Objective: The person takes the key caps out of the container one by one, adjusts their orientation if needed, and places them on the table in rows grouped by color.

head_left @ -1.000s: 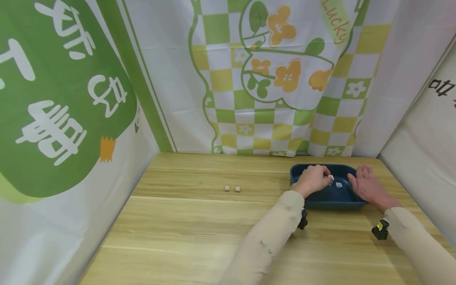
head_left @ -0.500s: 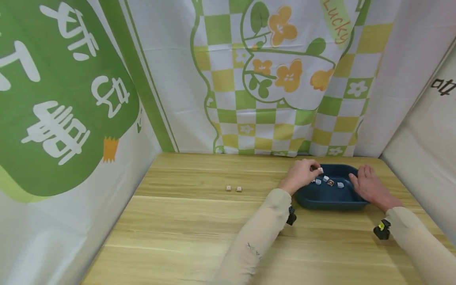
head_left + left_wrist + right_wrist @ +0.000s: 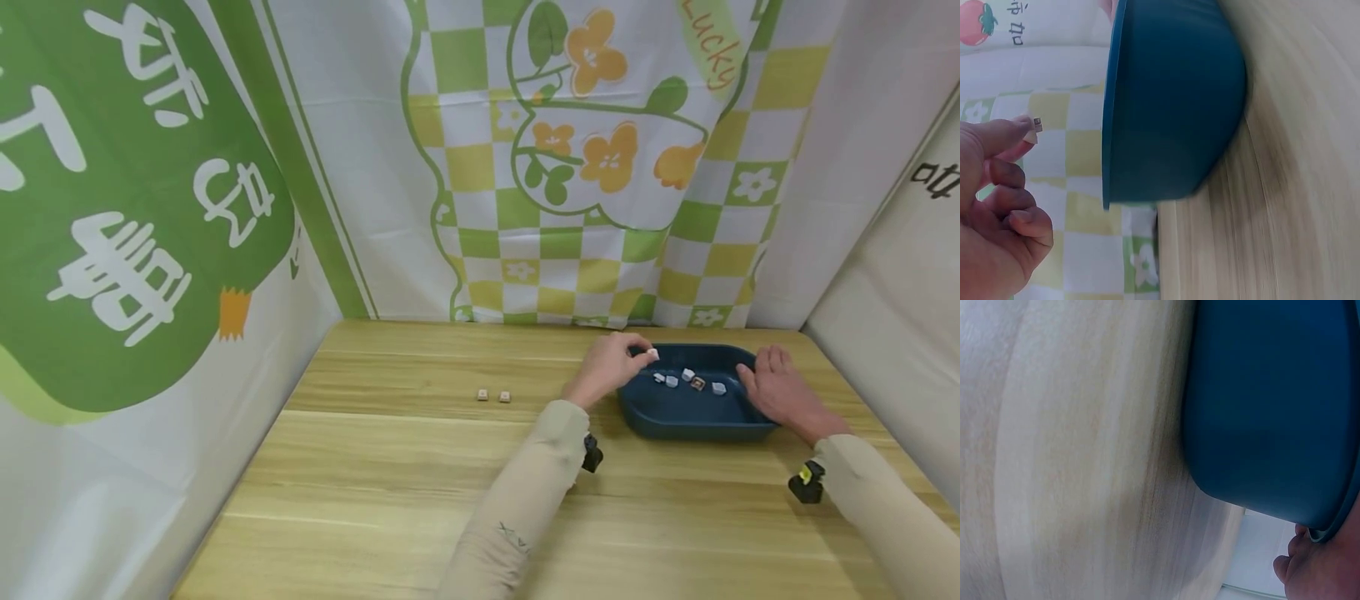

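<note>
My left hand [image 3: 610, 367] pinches a small white keycap [image 3: 653, 355] between thumb and index finger, above the left rim of a dark blue tray [image 3: 697, 432]. In the left wrist view the keycap [image 3: 1035, 128] sticks out past the fingertips, and the other fingers curl into the palm. My right hand [image 3: 783, 392] rests on the tray's right rim, fingers reaching over the edge. Inside the tray lie several loose keycaps, one of them a brown keycap [image 3: 697, 384] with its hollow underside up. Two pale keycaps, a left one [image 3: 482, 395] and a right one [image 3: 505, 397], sit side by side on the table.
The wooden table [image 3: 360, 467] reaches back to a checked curtain [image 3: 570, 250]. Cloth panels close in the left and right sides. A black wrist camera [image 3: 592, 454] hangs under the left sleeve, another camera [image 3: 806, 483] beside the right one.
My left hand has come up out of the tray with a keycap and moved left to its rim, uncovering the keycaps inside. The right hand stays at the right rim.
</note>
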Motion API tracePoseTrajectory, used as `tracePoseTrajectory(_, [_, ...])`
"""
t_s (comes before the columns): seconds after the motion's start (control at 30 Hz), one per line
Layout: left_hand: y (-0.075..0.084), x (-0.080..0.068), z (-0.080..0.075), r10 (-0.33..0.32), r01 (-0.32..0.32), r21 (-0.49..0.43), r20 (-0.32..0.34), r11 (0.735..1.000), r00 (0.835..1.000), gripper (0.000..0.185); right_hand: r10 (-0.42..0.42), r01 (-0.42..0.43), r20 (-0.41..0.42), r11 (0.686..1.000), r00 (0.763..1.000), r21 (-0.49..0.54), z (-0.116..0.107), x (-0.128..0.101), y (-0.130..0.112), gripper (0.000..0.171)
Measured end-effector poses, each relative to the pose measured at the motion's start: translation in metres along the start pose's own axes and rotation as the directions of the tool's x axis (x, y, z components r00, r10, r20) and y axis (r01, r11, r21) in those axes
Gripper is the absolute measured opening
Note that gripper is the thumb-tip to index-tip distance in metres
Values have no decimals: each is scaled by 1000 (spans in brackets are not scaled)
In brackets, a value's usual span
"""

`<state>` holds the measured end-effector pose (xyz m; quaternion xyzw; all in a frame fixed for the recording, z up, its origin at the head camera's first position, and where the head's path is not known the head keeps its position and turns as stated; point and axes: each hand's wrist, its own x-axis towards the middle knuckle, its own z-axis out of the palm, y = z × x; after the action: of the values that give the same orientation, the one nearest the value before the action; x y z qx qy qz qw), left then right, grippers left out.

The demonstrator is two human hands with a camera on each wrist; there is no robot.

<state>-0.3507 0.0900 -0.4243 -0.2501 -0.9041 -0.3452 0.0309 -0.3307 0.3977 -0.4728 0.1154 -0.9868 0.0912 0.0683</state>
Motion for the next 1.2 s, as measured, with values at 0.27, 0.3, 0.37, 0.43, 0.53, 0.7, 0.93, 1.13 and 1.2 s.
tracePoseTrajectory(0.27, [-22, -8, -14, -14, 15, -36, 19, 999, 1000, 30, 14, -14, 3, 1000, 1000, 0, -2, 3, -1, 68])
tracePoseTrajectory(0.3, [-25, -8, -16, -21, 22, -37, 19, 999, 1000, 29, 7, -7, -7, 1000, 1000, -4, -2, 3, -1, 68])
tracePoseTrajectory(0.37, [-30, -10, -18, -26, 27, -34, 12, 999, 1000, 29, -1, 1, -16, 1000, 1000, -5, -2, 2, -1, 66])
tracePoseTrajectory(0.43, [-34, -14, -21, -33, 33, -41, 8, 999, 999, 28, 3, -3, -3, 1000, 1000, 1, -2, 2, -2, 67])
tracePoseTrajectory(0.53, [-38, -20, -26, -35, 36, -53, 16, 998, 999, 27, 15, -15, 20, 1000, 1000, 14, 0, 1, -2, 70])
tracePoseTrajectory(0.7, [-45, -26, -33, -34, 35, -36, 32, 999, 999, 25, 35, -37, 38, 999, 999, 41, 1, 1, 0, 75])
tracePoseTrajectory(0.93, [-59, -33, -37, -27, 29, -38, 39, 999, 999, 25, 32, -33, 47, 999, 998, 28, 1, 2, 0, 76])
tracePoseTrajectory(1.13, [-70, -41, -46, -53, 54, -14, 26, 998, 998, 26, 35, -36, 44, 999, 998, 28, 0, 1, -2, 74])
tracePoseTrajectory(1.2, [-73, -44, -48, -57, 57, -6, 31, 998, 998, 26, 32, -34, 44, 999, 999, 30, -1, 0, -3, 73])
